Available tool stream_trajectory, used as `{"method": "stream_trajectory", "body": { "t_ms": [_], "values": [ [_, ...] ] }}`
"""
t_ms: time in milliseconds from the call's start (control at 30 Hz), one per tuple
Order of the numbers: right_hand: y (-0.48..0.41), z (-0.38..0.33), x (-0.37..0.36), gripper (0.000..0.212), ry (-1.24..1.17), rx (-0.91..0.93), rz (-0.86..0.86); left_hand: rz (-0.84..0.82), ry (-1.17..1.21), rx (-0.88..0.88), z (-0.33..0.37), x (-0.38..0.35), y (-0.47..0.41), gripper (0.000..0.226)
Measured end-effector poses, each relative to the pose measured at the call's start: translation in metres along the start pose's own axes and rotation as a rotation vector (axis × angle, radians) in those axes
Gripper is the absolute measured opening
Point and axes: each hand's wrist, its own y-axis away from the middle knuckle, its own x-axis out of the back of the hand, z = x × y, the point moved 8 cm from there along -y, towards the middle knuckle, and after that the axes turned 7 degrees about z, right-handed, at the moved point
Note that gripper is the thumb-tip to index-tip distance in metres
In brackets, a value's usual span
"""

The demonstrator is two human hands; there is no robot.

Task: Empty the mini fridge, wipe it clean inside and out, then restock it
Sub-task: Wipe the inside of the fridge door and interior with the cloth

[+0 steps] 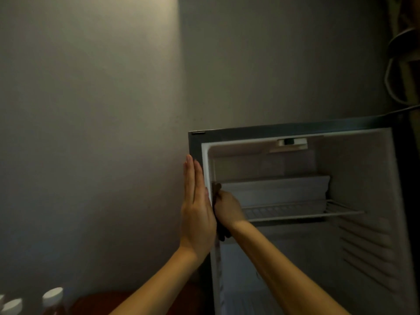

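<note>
In the head view the mini fridge (pixel 295 128) stands open at lower right, and the frame cuts off its right side and bottom. The left hand (pixel 196 210) lies flat against the outer left wall, fingers straight and together. The right hand (pixel 228 209) holds a dark cloth (pixel 221 235) against the inner left wall, at the left end of the wire shelf (pixel 302 212); its fingertips are hidden. A white tray (pixel 277 189) sits on the shelf, with open room beneath. White-capped bottles (pixel 53 296) are cut off at the bottom left.
</note>
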Motion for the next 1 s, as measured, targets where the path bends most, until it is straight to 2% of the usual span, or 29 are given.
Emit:
{"method": "stream_trajectory", "body": {
  "t_ms": [67,133,233,333,467,500,633,733,800,900,1000],
  "values": [
    [0.005,0.000,0.005,0.032,0.284,0.122,-0.040,-0.011,-0.008,-0.002,-0.001,0.001,0.000,0.056],
    [0.011,0.003,0.012,0.029,0.439,0.222,-0.078,-0.023,-0.009,-0.006,-0.001,0.001,0.002,0.056],
    [0.018,0.010,0.022,0.026,0.473,0.333,-0.127,-0.014,-0.008,-0.033,-0.001,0.001,0.002,0.049],
    [0.025,0.009,0.027,0.016,0.595,0.489,-0.103,-0.017,-0.012,-0.022,-0.001,0.002,0.002,0.052],
    [0.042,0.015,0.047,0.016,0.552,0.678,0.068,-0.022,-0.010,-0.007,-0.001,0.002,0.003,0.053],
    [0.049,0.021,0.060,0.023,0.552,0.712,0.119,-0.020,-0.012,-0.012,0.000,0.001,0.003,0.053],
    [0.057,0.077,0.143,0.062,0.589,0.595,0.300,-0.022,-0.029,-0.022,0.000,0.001,0.007,0.055],
    [0.056,0.115,0.216,0.064,0.709,0.385,0.485,-0.037,-0.067,-0.020,0.000,0.000,0.016,0.058],
    [0.060,0.117,0.227,0.055,0.744,0.409,0.567,-0.047,-0.066,0.010,0.000,0.000,0.024,0.059],
    [0.067,0.107,0.185,0.026,0.446,0.380,0.532,-0.053,-0.067,0.025,0.002,0.004,0.046,0.061],
    [0.073,0.086,0.133,0.027,0.062,0.340,0.434,-0.119,-0.048,0.070,0.002,0.007,0.078,0.072]
  ]
}}
